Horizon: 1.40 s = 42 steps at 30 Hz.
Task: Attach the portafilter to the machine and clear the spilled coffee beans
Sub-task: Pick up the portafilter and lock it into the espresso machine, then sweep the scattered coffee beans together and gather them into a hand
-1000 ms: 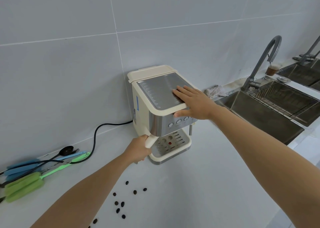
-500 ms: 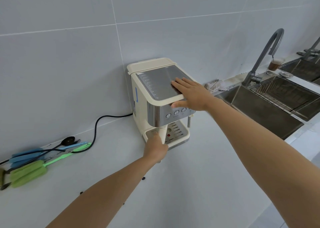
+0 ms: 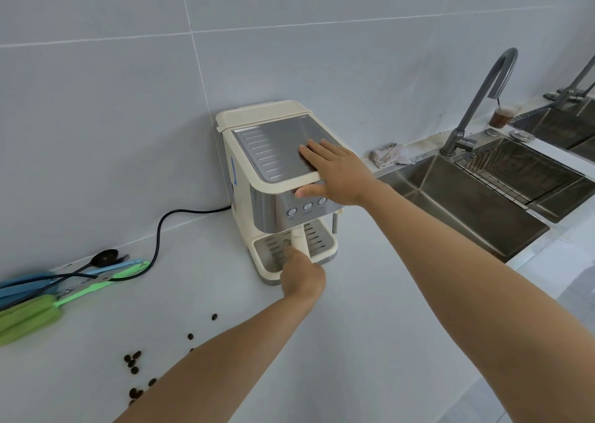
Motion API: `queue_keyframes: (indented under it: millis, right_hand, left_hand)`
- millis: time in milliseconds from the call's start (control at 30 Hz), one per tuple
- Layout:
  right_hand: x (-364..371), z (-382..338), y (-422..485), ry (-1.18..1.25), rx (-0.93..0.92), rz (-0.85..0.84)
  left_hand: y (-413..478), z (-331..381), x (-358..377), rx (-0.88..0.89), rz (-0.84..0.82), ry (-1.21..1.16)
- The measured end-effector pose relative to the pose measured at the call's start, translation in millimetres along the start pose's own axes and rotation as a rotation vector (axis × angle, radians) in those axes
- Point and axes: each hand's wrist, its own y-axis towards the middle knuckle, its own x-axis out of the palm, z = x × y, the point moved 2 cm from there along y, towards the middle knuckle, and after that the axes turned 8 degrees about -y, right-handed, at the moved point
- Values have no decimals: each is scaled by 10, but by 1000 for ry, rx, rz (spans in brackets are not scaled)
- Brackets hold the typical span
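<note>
A cream and steel espresso machine (image 3: pixel 257 184) stands against the tiled wall. My right hand (image 3: pixel 338 171) lies flat on its steel top, thumb over the front edge above the buttons. The portafilter's cream handle (image 3: pixel 297 239) points straight forward from under the machine, above the drip tray (image 3: pixel 270 255). My left hand (image 3: pixel 302 278) is closed around the near end of that handle; the portafilter's head is hidden under the machine. Several dark coffee beans (image 3: pixel 135 363) lie scattered on the white counter at the lower left, partly behind my left forearm.
A black power cord (image 3: pixel 161 229) runs from the machine to the left. Green and blue brushes (image 3: pixel 42 313) and a black spoon (image 3: pixel 103 257) lie at the left edge. A steel sink (image 3: pixel 450 197) with tap (image 3: pixel 476 101) sits right, beside a crumpled cloth (image 3: pixel 389 155) and a cup of coffee (image 3: pixel 500 115).
My left hand swung the portafilter handle from the machine's left side round to the front centre. My right hand stayed pressed on the top.
</note>
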Motion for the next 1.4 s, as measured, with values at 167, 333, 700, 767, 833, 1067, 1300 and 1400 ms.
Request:
queue_keyframes:
  millis: [167,333,700,767,833,1067,1300,1400]
  right_hand:
    - [-10,-6,-8,-14,-19,41]
    - [6,0,3,-17,-21,50]
    - [48,4,-2,-14,21,24]
    - [48,-26,-12,1,30,36]
    - [39,-31,-40,16,50,38]
    - [14,-1269,30,126,-75,100]
    - [353,-2135,-233,224,-47,151]
    - [479,-2226,-359,185,-24,179]
  left_hand:
    - [-7,46,83,-27,35,13]
    - [-60,103,101,-40,53,35]
    - [-108,109,19,-26,-27,-27]
    - [-97,99,-8,-3,-73,-12]
    - [-107,106,-49,33,-110,73]
    - [-430,-833,-1335,174,89,600]
    - [-613,-1893,-2045,101,128,837]
    - [-649,-2156,-2160,71,176,867]
